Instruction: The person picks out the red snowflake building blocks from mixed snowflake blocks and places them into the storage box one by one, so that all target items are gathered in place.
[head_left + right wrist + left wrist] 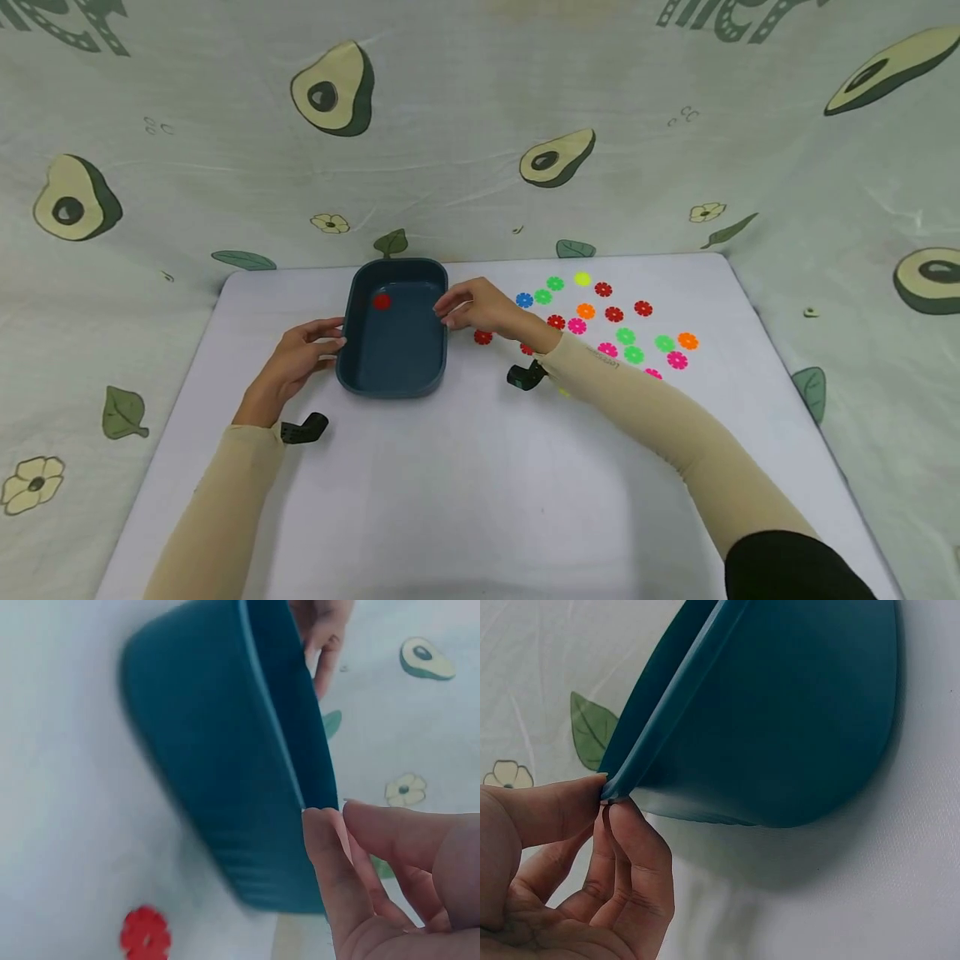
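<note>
A dark teal plastic tub (392,333) with rounded corners stands at the table's back left. Inside it, near the far end, lies one red notched disc (382,302). My left hand (298,358) pinches the left rim between thumb and fingers, with the tub's wall (780,712) leaning past it in the left wrist view. Across from it, my right hand (480,308) has thumb and index finger at the right rim, and in the right wrist view its fingertips (322,825) close round the edge near a corner.
Several notched discs in red, pink, green, orange, blue and yellow lie scattered right of the tub, among them a green disc (626,336) and an orange disc (687,341). My right forearm (637,400) crosses over part of them. An avocado-print cloth (450,192) hangs behind the white table (465,492).
</note>
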A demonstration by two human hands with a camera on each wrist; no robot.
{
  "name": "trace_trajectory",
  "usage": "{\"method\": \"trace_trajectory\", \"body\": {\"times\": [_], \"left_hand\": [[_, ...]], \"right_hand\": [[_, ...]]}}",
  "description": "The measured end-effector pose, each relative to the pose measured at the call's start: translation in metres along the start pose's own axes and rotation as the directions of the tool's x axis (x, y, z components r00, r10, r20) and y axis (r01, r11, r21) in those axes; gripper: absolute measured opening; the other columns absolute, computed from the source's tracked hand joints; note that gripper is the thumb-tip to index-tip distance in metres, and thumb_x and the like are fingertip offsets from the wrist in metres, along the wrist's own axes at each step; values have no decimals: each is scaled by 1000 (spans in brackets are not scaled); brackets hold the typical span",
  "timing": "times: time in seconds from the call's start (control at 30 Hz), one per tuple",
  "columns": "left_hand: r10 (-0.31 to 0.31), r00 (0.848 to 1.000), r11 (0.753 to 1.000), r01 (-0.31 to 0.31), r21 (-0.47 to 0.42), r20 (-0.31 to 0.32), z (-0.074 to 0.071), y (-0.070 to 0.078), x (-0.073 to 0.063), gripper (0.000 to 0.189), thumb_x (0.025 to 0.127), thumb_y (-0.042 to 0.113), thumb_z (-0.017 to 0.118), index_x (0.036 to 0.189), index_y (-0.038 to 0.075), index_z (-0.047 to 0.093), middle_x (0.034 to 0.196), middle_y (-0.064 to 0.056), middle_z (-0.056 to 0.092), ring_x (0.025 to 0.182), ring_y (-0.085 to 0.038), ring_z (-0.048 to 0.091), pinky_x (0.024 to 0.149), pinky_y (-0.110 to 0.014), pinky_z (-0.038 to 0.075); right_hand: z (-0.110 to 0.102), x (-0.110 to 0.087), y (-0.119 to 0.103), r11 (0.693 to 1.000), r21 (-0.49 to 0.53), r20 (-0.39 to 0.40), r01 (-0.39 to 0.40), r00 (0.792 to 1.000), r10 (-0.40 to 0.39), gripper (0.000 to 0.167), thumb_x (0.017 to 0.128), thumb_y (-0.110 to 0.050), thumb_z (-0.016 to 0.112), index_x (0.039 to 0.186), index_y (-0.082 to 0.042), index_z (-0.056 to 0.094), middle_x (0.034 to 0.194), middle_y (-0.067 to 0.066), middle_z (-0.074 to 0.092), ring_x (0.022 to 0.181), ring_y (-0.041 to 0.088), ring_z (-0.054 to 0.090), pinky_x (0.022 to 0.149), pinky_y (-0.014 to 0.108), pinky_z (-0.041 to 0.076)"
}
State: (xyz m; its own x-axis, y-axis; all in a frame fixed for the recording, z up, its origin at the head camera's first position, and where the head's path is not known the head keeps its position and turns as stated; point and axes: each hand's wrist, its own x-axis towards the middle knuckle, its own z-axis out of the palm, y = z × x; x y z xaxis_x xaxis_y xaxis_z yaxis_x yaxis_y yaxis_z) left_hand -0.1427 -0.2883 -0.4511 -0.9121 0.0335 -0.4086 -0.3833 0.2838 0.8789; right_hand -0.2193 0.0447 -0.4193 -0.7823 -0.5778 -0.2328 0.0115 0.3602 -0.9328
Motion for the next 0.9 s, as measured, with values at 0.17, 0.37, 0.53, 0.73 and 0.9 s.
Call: {"method": "trace_trajectory", "body": {"times": [0.17,0.37,0.53,0.73,0.9], "left_hand": [[6,1000,1000,-6,-4,2,-1,3,-1,58,108,10,62,161,1,40,131,-8,51,96,-4,61,83,-20,57],[2,1000,1000,-2,3,-1,-2,4,-1,57,109,11,60,161,1,40,133,-11,50,97,-4,60,84,-19,56],[-5,1000,1000,5,13,-5,-1,2,-1,57,109,12,60,162,2,40,137,-14,49,100,-6,59,85,-19,56],[1,1000,1000,-1,14,-5,-1,0,-2,58,109,13,61,162,2,40,138,-14,49,99,-6,60,85,-20,56],[2,1000,1000,-2,10,-9,0,-2,-2,57,109,12,61,161,1,40,136,-13,50,99,-5,60,85,-20,56]], "right_hand": [[-13,-13,12,1000,-17,-30,-20,999,20,31,99,1,71,129,6,69,128,22,70,112,30,71,93,35,60],[-26,-27,28,998,-44,-57,-55,997,52,32,99,-1,70,131,6,68,130,24,69,113,31,69,93,35,59],[-32,-33,45,993,-67,-92,-94,992,88,32,99,-3,73,130,3,70,126,17,72,112,30,68,90,33,59],[-34,-35,64,986,-94,-132,-135,984,122,29,98,-4,74,126,-1,73,124,14,73,110,28,68,89,31,58],[-34,-34,74,989,-73,-137,-126,984,115,32,95,1,76,127,1,71,123,17,73,110,28,73,93,31,59]]}}
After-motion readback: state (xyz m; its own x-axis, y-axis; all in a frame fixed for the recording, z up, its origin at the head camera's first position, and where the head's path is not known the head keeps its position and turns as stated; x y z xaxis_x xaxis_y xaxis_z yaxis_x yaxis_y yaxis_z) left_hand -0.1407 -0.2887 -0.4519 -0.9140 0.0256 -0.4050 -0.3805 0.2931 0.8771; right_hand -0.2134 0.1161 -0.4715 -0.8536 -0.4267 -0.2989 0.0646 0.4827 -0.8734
